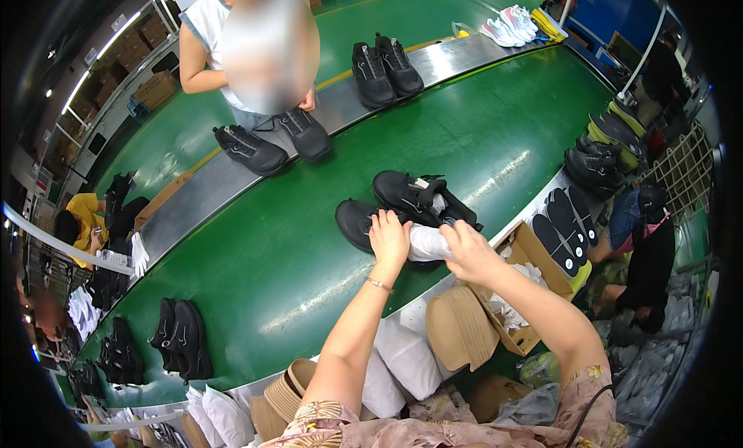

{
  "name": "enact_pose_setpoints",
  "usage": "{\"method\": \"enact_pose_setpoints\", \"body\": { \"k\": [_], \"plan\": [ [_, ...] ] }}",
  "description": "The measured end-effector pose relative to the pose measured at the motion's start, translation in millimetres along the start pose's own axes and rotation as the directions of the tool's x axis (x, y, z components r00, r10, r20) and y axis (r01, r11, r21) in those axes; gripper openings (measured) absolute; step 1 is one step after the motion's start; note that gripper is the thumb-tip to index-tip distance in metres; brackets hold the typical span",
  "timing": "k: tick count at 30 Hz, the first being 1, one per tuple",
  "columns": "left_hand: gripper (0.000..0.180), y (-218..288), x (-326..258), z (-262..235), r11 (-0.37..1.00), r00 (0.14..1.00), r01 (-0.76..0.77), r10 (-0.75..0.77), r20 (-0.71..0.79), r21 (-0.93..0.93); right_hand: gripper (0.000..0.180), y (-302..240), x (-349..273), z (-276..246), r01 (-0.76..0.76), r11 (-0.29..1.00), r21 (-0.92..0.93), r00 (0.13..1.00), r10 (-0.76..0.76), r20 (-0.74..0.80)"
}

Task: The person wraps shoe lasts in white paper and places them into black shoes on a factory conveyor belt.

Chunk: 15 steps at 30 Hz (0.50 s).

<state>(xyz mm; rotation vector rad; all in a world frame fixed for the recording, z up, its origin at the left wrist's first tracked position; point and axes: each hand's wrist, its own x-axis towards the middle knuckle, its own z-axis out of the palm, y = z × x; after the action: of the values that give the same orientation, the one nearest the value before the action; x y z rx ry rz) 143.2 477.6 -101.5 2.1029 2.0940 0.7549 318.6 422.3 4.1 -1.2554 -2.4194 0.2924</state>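
Just in front of me, a pair of black shoes lies on the green conveyor belt [309, 293]. My left hand [389, 237] grips the upper of the nearer shoe [355, 222], its fingers over the top. With closed fingers, my right hand [469, 251] holds the rear end of a white wad of paper [426, 244] at that shoe's opening. The wad's front end is hidden by the shoe and my left hand. Beside it rests the farther shoe [400, 192], with something white showing inside.
Along the near edge stand stacked tan cardboard inserts [462, 324], white paper bundles [409, 359] and an open carton [546, 260]. Black insoles [559, 230] lie to the right. Across the belt, a person [203, 57] stands behind black shoes [255, 150] on a metal ledge [338, 111].
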Motion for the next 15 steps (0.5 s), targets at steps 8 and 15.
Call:
{"method": "enact_pose_setpoints", "body": {
  "k": [8, 15],
  "plan": [
    [0.034, -13.8, 18.8, -32.8, 0.959, 0.992, 0.077, -0.046, 0.12, -0.274, 0.055, -1.6, 38.8, 112.9, -0.163, 0.986, -0.047, 0.985, 0.159, -0.073],
    [0.033, -30.7, 22.1, -35.3, 0.942, 0.988, 0.067, -0.016, 0.155, -0.33, 0.047, -6.2, 48.3, 98.5, 0.002, 0.955, -0.296, 0.985, 0.049, 0.166]
  ]
}}
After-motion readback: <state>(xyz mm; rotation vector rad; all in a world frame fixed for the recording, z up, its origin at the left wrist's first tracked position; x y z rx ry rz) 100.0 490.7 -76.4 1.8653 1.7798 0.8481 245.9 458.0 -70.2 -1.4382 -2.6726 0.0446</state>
